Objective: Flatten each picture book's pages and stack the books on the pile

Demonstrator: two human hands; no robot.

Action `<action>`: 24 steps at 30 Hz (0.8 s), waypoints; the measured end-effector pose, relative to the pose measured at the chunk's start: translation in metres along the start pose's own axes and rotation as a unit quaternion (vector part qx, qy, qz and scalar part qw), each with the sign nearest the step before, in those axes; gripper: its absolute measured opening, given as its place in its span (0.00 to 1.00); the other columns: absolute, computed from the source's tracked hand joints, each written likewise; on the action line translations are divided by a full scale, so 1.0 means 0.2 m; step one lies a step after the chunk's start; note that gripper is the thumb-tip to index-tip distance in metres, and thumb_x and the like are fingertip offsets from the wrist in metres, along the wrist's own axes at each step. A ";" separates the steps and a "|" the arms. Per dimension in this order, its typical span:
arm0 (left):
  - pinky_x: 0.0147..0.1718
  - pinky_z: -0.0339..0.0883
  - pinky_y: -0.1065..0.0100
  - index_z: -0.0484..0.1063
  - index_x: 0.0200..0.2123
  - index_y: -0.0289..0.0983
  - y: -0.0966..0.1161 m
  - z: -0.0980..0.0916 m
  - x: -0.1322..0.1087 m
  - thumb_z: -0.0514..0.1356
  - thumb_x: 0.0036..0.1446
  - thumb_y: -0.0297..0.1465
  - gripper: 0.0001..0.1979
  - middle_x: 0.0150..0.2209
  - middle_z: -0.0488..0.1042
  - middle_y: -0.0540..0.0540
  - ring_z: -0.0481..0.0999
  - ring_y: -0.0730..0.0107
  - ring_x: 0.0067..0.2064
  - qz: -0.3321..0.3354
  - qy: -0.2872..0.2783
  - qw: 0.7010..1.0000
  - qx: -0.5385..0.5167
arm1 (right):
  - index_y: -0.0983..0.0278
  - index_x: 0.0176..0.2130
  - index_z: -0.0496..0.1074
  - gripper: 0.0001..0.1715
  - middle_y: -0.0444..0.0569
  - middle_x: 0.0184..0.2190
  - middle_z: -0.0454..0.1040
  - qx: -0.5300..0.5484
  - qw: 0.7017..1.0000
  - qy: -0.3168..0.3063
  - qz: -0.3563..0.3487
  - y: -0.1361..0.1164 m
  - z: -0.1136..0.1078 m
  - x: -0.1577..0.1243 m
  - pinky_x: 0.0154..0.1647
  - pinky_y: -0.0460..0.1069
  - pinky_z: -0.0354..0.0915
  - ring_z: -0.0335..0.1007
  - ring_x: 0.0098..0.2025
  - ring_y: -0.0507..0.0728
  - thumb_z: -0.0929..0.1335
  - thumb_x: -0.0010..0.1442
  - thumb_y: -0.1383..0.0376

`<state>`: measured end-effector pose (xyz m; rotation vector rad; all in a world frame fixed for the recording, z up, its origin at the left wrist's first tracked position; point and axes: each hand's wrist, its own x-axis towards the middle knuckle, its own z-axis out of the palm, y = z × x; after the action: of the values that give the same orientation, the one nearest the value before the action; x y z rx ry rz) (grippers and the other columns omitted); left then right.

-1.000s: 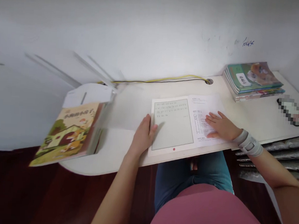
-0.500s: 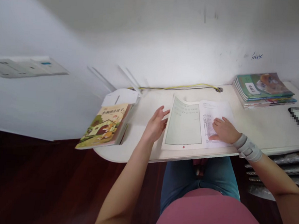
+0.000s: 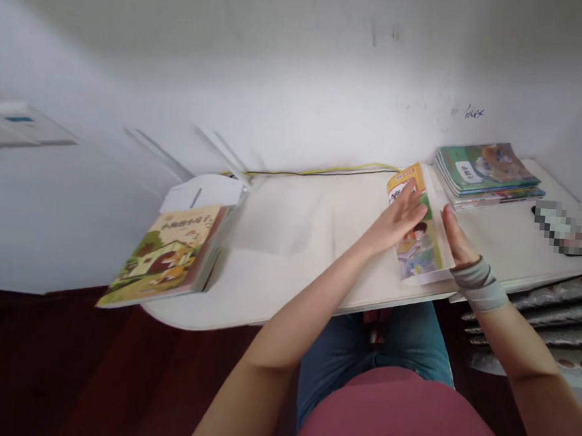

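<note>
A thin book with a colourful cover (image 3: 419, 243) lies closed on the white desk (image 3: 299, 245), near its front edge. My left hand (image 3: 395, 219) rests flat on that cover, fingers stretched out. My right hand (image 3: 453, 241), with a grey band on the wrist, sits at the book's right edge, palm turned towards it and fingers extended.
A stack of picture books (image 3: 488, 171) lies at the back right. Another stack with a green and yellow cover (image 3: 169, 256) overhangs the desk's left end. A yellow and black cable (image 3: 324, 170) runs along the wall. A blurred dark item (image 3: 564, 227) sits far right.
The book was open with my left hand at its left page. The left half has swung over to the right, and the book is now closed under my left hand.
</note>
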<state>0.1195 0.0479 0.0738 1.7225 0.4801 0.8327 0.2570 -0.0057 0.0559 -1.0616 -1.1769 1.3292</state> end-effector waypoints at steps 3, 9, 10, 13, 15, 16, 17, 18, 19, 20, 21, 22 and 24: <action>0.58 0.57 0.52 0.45 0.66 0.41 -0.04 0.08 0.06 0.46 0.62 0.52 0.35 0.64 0.59 0.37 0.60 0.56 0.64 0.037 0.042 0.998 -0.008 | 0.59 0.50 0.67 0.24 0.46 0.41 0.78 0.025 0.998 0.048 0.011 -0.04 -0.12 -0.03 0.44 0.56 0.72 0.76 0.40 0.59 0.66 0.55 0.53; 0.62 0.50 0.50 0.57 0.61 0.33 -0.26 0.02 -0.16 0.45 0.63 0.49 0.31 0.62 0.59 0.32 0.56 0.52 0.65 -0.038 0.100 0.953 0.282 | 0.64 0.43 0.70 0.23 0.50 0.36 0.80 -0.037 0.994 0.060 0.089 0.13 -0.44 -0.06 0.42 0.61 0.72 0.77 0.36 0.63 0.69 0.44 0.64; 0.62 0.48 0.47 0.57 0.61 0.32 -0.30 0.00 -0.22 0.46 0.63 0.48 0.32 0.64 0.57 0.31 0.52 0.49 0.66 -0.077 0.049 0.937 0.337 | 0.64 0.42 0.70 0.22 0.50 0.36 0.80 -0.057 0.991 0.066 0.098 0.17 -0.48 -0.07 0.42 0.61 0.72 0.77 0.36 0.63 0.69 0.44 0.64; 0.62 0.43 0.43 0.54 0.63 0.30 -0.37 0.00 -0.36 0.47 0.62 0.49 0.35 0.67 0.48 0.30 0.45 0.43 0.68 -0.140 -0.065 0.878 0.454 | 0.64 0.46 0.69 0.25 0.52 0.42 0.79 -0.164 0.980 0.091 0.072 0.29 -0.56 -0.06 0.45 0.61 0.71 0.76 0.42 0.64 0.68 0.46 0.61; 0.62 0.41 0.41 0.52 0.64 0.29 -0.38 0.02 -0.40 0.47 0.62 0.49 0.36 0.67 0.46 0.30 0.43 0.42 0.68 -0.142 -0.083 0.847 0.506 | 0.65 0.51 0.66 0.30 0.57 0.50 0.74 -0.288 0.947 0.144 0.018 0.33 -0.59 -0.05 0.50 0.62 0.68 0.72 0.50 0.66 0.67 0.49 0.58; 0.62 0.40 0.41 0.52 0.65 0.30 -0.38 0.03 -0.41 0.46 0.62 0.49 0.36 0.67 0.46 0.31 0.43 0.43 0.68 -0.140 -0.082 0.836 0.524 | 0.66 0.53 0.65 0.32 0.59 0.53 0.72 -0.355 0.919 0.172 -0.007 0.33 -0.61 -0.04 0.53 0.63 0.66 0.69 0.53 0.67 0.67 0.51 0.57; 0.62 0.41 0.41 0.51 0.65 0.30 -0.37 0.05 -0.41 0.45 0.63 0.49 0.36 0.67 0.46 0.32 0.43 0.43 0.68 -0.140 -0.081 0.828 0.538 | 0.67 0.54 0.64 0.33 0.62 0.55 0.70 -0.416 0.889 0.191 -0.023 0.34 -0.62 -0.04 0.56 0.64 0.63 0.66 0.56 0.68 0.66 0.52 0.55; 0.62 0.41 0.41 0.51 0.65 0.30 -0.37 0.06 -0.41 0.44 0.63 0.49 0.36 0.67 0.46 0.32 0.43 0.43 0.68 -0.140 -0.081 0.821 0.547 | 0.69 0.55 0.64 0.33 0.64 0.56 0.68 -0.468 0.862 0.194 -0.028 0.34 -0.63 -0.04 0.58 0.64 0.61 0.64 0.58 0.68 0.64 0.55 0.54; 0.63 0.42 0.42 0.51 0.66 0.31 -0.37 0.07 -0.41 0.44 0.63 0.49 0.36 0.68 0.46 0.33 0.44 0.44 0.68 -0.140 -0.081 0.816 0.555 | 0.69 0.56 0.63 0.33 0.65 0.57 0.67 -0.506 0.842 0.185 -0.027 0.34 -0.63 -0.05 0.59 0.64 0.59 0.63 0.59 0.68 0.63 0.57 0.53; 0.63 0.42 0.43 0.51 0.66 0.31 -0.37 0.07 -0.41 0.44 0.63 0.49 0.36 0.68 0.46 0.34 0.44 0.45 0.68 -0.140 -0.081 0.811 0.562 | 0.70 0.57 0.63 0.33 0.65 0.57 0.67 -0.532 0.829 0.169 -0.023 0.34 -0.63 -0.05 0.60 0.64 0.59 0.63 0.59 0.67 0.61 0.59 0.52; 0.63 0.42 0.43 0.51 0.66 0.31 -0.37 0.07 -0.40 0.44 0.63 0.49 0.36 0.68 0.46 0.34 0.44 0.45 0.68 -0.139 -0.083 0.806 0.569 | 0.69 0.57 0.62 0.33 0.64 0.57 0.67 -0.547 0.823 0.153 -0.019 0.34 -0.62 -0.06 0.59 0.63 0.60 0.63 0.59 0.67 0.59 0.61 0.52; 0.63 0.42 0.44 0.51 0.66 0.31 -0.37 0.07 -0.40 0.44 0.63 0.49 0.36 0.68 0.46 0.35 0.44 0.46 0.68 -0.138 -0.084 0.801 0.576 | 0.69 0.59 0.61 0.32 0.62 0.57 0.67 -0.556 0.819 0.140 -0.019 0.34 -0.61 -0.07 0.59 0.62 0.61 0.63 0.59 0.66 0.58 0.62 0.53; 0.63 0.42 0.44 0.50 0.66 0.31 -0.39 0.07 -0.41 0.44 0.63 0.49 0.36 0.68 0.46 0.36 0.44 0.46 0.68 -0.135 -0.083 0.792 0.590 | 0.68 0.60 0.60 0.33 0.61 0.58 0.66 -0.561 0.817 0.132 -0.024 0.34 -0.58 -0.08 0.59 0.61 0.62 0.63 0.60 0.65 0.56 0.63 0.53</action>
<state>0.0827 0.0063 -0.0249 2.7177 1.2633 0.0723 0.3647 -0.0114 -0.0267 -1.9308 -1.7787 0.2903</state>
